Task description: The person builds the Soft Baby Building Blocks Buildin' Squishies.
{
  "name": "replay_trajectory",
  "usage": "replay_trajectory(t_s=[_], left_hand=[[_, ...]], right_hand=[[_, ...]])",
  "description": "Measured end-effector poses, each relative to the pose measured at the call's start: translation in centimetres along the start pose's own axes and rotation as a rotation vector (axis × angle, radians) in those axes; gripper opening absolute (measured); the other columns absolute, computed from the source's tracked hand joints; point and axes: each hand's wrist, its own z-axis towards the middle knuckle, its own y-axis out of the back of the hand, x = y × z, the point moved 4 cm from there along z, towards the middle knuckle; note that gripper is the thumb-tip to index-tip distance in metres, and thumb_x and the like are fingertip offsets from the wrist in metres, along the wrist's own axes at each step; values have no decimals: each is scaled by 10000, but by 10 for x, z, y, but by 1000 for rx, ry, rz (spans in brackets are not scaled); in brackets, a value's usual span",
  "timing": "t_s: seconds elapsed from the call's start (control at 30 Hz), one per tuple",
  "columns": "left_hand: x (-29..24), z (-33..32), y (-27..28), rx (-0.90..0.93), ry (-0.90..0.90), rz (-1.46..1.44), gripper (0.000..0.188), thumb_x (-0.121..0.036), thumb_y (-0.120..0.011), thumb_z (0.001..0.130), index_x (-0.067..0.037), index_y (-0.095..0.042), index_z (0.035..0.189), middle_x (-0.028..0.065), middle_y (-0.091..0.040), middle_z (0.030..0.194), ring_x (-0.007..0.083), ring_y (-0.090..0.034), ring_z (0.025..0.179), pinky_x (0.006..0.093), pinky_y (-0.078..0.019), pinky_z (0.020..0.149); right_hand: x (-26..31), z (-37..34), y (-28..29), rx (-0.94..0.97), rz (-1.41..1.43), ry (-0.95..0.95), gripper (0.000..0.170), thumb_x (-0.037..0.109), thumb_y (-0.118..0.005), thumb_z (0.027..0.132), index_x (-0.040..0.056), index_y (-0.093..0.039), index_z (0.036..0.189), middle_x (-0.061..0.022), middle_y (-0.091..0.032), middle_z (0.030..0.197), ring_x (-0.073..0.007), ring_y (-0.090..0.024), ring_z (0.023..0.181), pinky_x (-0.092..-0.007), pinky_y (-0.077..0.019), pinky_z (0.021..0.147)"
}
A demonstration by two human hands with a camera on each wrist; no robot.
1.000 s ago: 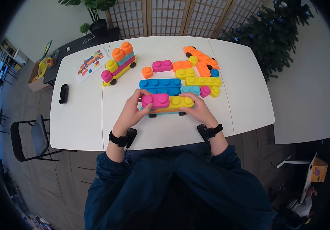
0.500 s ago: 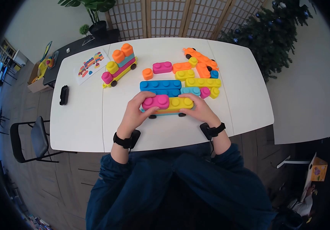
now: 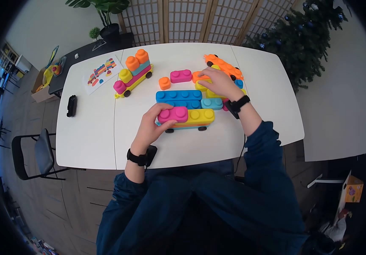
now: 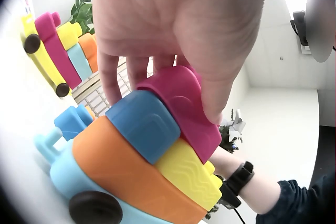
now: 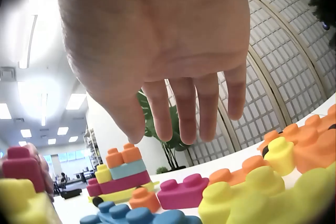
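My left hand (image 3: 148,127) grips a magenta two-stud block (image 3: 173,114) between thumb and fingers. That block tops a stacked toy car: in the left wrist view a blue block (image 4: 144,124) and a yellow block (image 4: 190,175) lie under it, over an orange layer (image 4: 126,163) and a light blue wheeled base (image 4: 65,174). My right hand (image 3: 220,83) is stretched over the loose blocks at the back right, near an orange block (image 3: 197,77). Its fingers hang extended with nothing between them in the right wrist view, above yellow blocks (image 5: 223,203).
Blue long blocks (image 3: 178,95) and a light blue block (image 3: 212,103) lie just behind the car. Further back are a loose magenta block (image 3: 181,76), a small orange block (image 3: 164,83) and an orange wheeled piece (image 3: 223,65). A second car (image 3: 134,76) stands left beside a picture sheet (image 3: 102,74).
My right hand has let go of the car's yellow block end and moved up and away to the loose blocks. My left hand stays on the magenta block.
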Motion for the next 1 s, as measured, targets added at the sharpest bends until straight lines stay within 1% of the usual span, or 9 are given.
replay_trajectory(t_s=[0.13,0.3,0.43,0.53,0.73,0.8,0.83,0.93,1.0], left_hand=[[3,-1,1,17,41,-13,428,-149,-855,800,-28,-653,1157,93,-689,1089,232,-648,1014,330,-502,930],[2,-1,2,19,50,-13,426,-152,-858,796,-27,-655,1150,92,-688,1095,231,-650,1015,329,-504,928],[2,-1,2,-1,6,-8,407,-159,-846,803,-31,-655,1139,112,-677,1068,267,-658,963,333,-526,882],[4,-1,1,-5,-7,-11,405,-161,-847,802,-31,-654,1133,111,-677,1062,268,-659,960,332,-527,879],[3,-1,2,32,53,3,414,-152,-853,801,-30,-649,1140,97,-688,1097,247,-656,1019,331,-509,926],[3,-2,1,27,48,-6,415,-151,-851,803,-30,-647,1143,96,-689,1095,246,-657,1017,331,-509,927],[3,-2,0,17,48,-12,417,-150,-850,804,-31,-644,1147,96,-690,1092,245,-657,1015,331,-509,928],[3,-1,0,15,43,-2,421,-148,-850,805,-31,-640,1151,98,-690,1087,238,-656,1011,332,-510,927],[3,-1,0,9,34,-1,416,-156,-850,805,-39,-642,1147,98,-681,1071,249,-657,990,331,-518,902]], right_hand=[[-17,38,-40,32,-228,101,356,306,-671,929,96,-672,1216,-87,-676,1146,-283,-639,1107,-418,-509,930],[-22,64,-65,131,-375,10,404,290,-647,932,124,-618,1299,-91,-673,1163,-282,-628,1145,-495,-459,960],[-19,69,-67,174,-424,-8,384,276,-674,913,109,-621,1255,-100,-674,1168,-282,-636,1127,-457,-492,908],[-21,71,-66,161,-413,-24,316,282,-687,906,103,-614,1156,-99,-682,1095,-297,-643,1095,-484,-449,927],[-11,43,-27,49,-1,-159,340,289,-718,901,71,-573,1116,-138,-691,1079,-323,-675,1000,-444,-518,849],[-13,25,-13,-106,220,-124,339,280,-722,919,55,-543,1100,-135,-683,1060,-281,-685,937,-385,-541,797],[-14,13,-11,-108,215,-129,339,280,-722,919,55,-543,1100,-135,-683,1060,-281,-685,937,-385,-541,797],[1,-28,0,-139,654,-155,264,152,-708,935,57,-526,1100,-45,-644,1019,-154,-637,924,-292,-519,827],[4,-53,-4,-169,774,-146,258,142,-698,937,53,-524,1107,-42,-641,1016,-144,-632,923,-295,-515,845]])
